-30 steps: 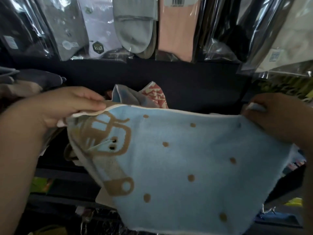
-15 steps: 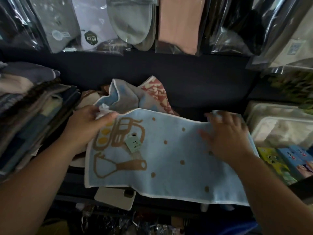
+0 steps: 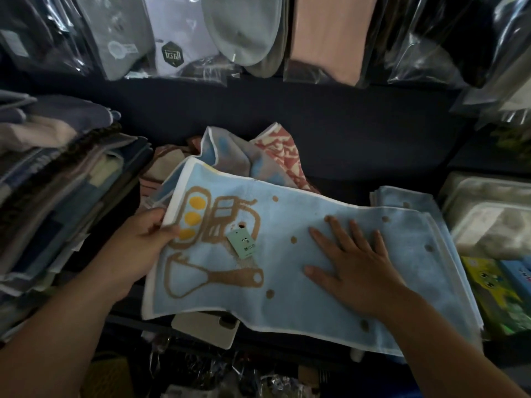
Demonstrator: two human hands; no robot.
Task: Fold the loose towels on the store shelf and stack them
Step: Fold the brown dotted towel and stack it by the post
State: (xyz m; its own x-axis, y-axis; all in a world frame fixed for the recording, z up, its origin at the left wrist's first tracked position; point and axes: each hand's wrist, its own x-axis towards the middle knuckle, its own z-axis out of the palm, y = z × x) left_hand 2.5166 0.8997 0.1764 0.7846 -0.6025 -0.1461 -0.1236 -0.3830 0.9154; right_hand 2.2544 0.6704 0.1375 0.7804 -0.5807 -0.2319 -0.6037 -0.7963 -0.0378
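I count two hands, left hand (image 3: 143, 242) and right hand (image 3: 356, 268), one spread blue towel (image 3: 287, 297) with one green tag (image 3: 242, 242), plus at least two crumpled loose towels behind it, a grey-blue one (image 3: 230, 156) and a red-patterned one (image 3: 284, 156). One tall stack of folded towels (image 3: 57, 196) at left, layers too many to tell, and one low folded blue pile (image 3: 402, 196) at right. One phone case (image 3: 207, 326), two clear packs (image 3: 488, 219), two colourful boxes (image 3: 494, 291), at least six hanging packets (image 3: 324, 33).
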